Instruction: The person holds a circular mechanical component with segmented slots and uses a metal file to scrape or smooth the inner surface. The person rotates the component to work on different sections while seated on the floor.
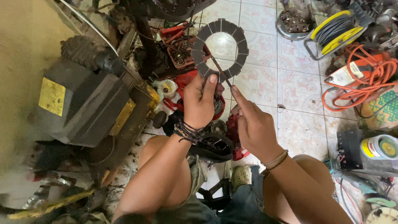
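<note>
A person crouched on a tiled workshop floor (pixel 298 124) holds a dark ring-shaped friction plate (pixel 219 49) up for inspection.

Seen from the head camera, the left hand (pixel 201 101) is closed on the ring's lower edge, thumb pressed against it, so the plate stands just above and beyond that hand. The right hand (pixel 253 124) pinches a thin tool (pixel 219 70), whose long axis slants up and left onto the ring. An orange cable (pixel 365 83) lies well apart, to the right.
</note>
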